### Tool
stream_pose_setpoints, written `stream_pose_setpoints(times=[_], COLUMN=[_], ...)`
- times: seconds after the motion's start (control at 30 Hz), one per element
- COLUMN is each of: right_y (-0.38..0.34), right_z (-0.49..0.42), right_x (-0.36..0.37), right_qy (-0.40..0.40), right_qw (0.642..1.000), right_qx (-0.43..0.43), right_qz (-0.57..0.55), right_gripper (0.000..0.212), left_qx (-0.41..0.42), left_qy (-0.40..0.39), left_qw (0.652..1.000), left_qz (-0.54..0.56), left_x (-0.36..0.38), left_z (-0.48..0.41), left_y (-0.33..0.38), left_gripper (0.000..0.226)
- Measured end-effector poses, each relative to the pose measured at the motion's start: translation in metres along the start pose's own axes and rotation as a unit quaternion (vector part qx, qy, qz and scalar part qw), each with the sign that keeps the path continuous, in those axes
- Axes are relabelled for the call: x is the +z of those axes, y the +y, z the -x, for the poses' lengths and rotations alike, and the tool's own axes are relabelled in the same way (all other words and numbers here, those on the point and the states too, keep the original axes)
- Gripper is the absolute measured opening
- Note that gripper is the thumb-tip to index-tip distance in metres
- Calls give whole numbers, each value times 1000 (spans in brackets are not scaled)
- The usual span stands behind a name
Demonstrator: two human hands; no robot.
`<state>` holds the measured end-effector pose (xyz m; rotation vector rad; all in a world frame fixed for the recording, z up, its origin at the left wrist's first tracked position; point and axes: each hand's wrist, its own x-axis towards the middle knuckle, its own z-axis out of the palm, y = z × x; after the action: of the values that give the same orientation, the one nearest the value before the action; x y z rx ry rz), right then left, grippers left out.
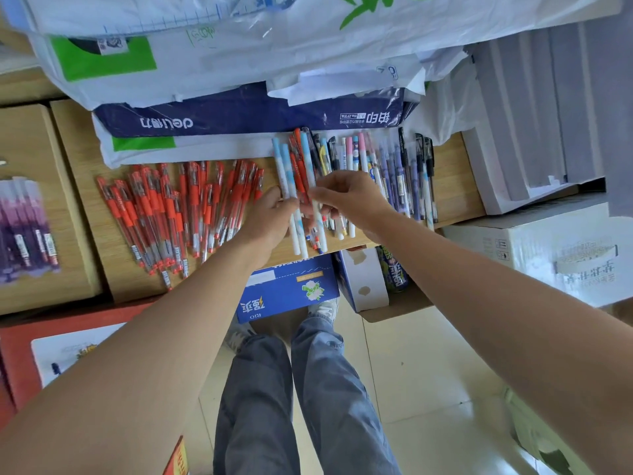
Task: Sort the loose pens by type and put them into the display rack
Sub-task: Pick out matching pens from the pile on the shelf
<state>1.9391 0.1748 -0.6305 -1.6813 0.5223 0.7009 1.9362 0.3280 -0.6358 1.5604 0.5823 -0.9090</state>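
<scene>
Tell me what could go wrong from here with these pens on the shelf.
1. The white and blue pens gripped by the left hand and right hand jut past the shelf edge; a slip could drop them into the blue box below.
2. A few red pens lie inside that bunch, so types may get mixed.
3. The left forearm passes close to the loose red pile and could sweep some off.
</scene>
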Motion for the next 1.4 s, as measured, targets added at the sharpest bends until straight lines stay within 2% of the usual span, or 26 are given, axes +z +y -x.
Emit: stream_pose_setpoints(times=[0.1,0.17,0.33,0.53,0.67,0.83,0.97,1.1,1.2,1.3,1.4], right_y=[-4,-7,-17,-35,-40,-47,-58,-67,-72,-74,-75], right_z=[1,2,1,0,5,8,13,16,16,12,5], right_x=[9,17,42,81,107,129,146,166,184,208,236], right_qy=[-8,-2,7,-90,-159,-195,-216,-228,-230,-199,-154], right_qw=[1000,999,995,981,963,936,937,937,939,955,966], right_qx=[-8,-23,-49,-70,-74,-105,-67,-48,-27,-20,-18], right_qz=[18,45,92,154,203,275,265,262,255,217,208], right_gripper=[17,24,16,13,23,30,38,35,34,36,37], left_qx=[13,11,-3,21,19,-6,-12,5,10,35,76], left_qy=[-10,-10,8,68,119,112,109,95,87,72,97], left_qw=[1000,998,992,985,978,976,972,966,971,979,986], left_qz=[7,62,123,155,169,189,208,239,222,186,115], left_x=[-7,-13,-37,-76,-95,-113,-130,-147,-167,-193,-223], left_z=[6,9,23,39,45,58,68,76,78,77,74], left_y=[2,2,4,-3,-11,-22,-29,-36,-39,-43,-52], left_gripper=[17,21,16,12,18,19,15,14,13,23,31])
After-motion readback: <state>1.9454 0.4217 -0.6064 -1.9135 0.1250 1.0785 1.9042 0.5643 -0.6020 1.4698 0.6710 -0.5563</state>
